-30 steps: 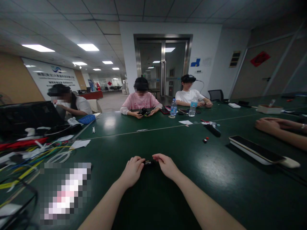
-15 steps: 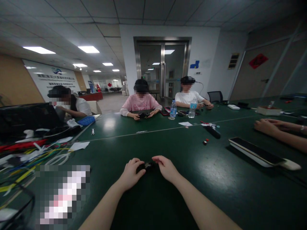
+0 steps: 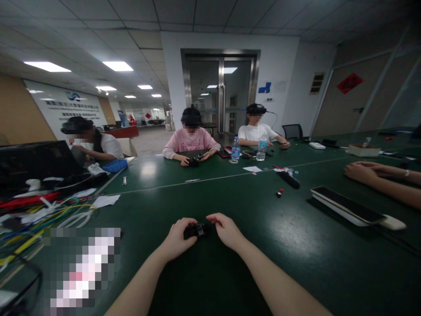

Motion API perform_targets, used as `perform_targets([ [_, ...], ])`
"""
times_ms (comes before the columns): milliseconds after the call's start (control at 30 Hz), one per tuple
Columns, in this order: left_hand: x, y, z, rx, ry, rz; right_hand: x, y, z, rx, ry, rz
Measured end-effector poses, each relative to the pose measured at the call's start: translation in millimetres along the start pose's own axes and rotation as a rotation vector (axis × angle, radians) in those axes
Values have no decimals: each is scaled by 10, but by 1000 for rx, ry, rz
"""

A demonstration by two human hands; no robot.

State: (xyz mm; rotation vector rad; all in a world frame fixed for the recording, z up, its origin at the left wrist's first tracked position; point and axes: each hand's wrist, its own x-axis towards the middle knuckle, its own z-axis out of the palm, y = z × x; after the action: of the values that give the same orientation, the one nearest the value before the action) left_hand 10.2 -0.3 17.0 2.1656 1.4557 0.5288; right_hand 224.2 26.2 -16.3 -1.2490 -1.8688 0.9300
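On the dark green table in front of me lies a small black object (image 3: 199, 230) with a shiny grey patch; its exact kind is too dark to make out. My left hand (image 3: 176, 240) has its thumb and fingers around the object's left end. From the other side my right hand (image 3: 227, 231) reaches in, its index finger stretched loosely towards the object's right end. Whether the right fingertips touch it I cannot tell, and the right thumb is partly hidden.
A dark phone on a white box (image 3: 347, 207) lies to the right, near another person's folded hands (image 3: 365, 172). Cables (image 3: 66, 217) and a black monitor (image 3: 39, 169) crowd the left. Bottles (image 3: 235, 149) stand across the table, where people sit. A small red-and-white piece (image 3: 279, 193) lies mid-table.
More of the black object now shows between my hands, its grey patch turned more towards me. My hands have barely moved. The whole view has shifted slightly.
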Motion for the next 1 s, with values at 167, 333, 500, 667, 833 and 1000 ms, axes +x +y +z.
perform_targets([
  [167, 16, -57, 23, -28, 8, 4, -13, -22, -1, -29, -11, -17],
  [333, 47, -127, 75, -41, 54, 64, -75, -127, -31, -123, -76, -149],
  [500, 61, -172, 105, -60, 73, 58, -119, -215, -56, -197, -129, -197],
  [667, 68, -232, 133, -82, 75, 62, -112, -221, -53, -229, -145, -170],
  [833, 65, -219, 123, -76, 66, 65, -103, -210, -50, -247, -157, -145],
  [1000, 57, -161, 80, -42, 44, 77, -91, -183, -34, -245, -154, -147],
])
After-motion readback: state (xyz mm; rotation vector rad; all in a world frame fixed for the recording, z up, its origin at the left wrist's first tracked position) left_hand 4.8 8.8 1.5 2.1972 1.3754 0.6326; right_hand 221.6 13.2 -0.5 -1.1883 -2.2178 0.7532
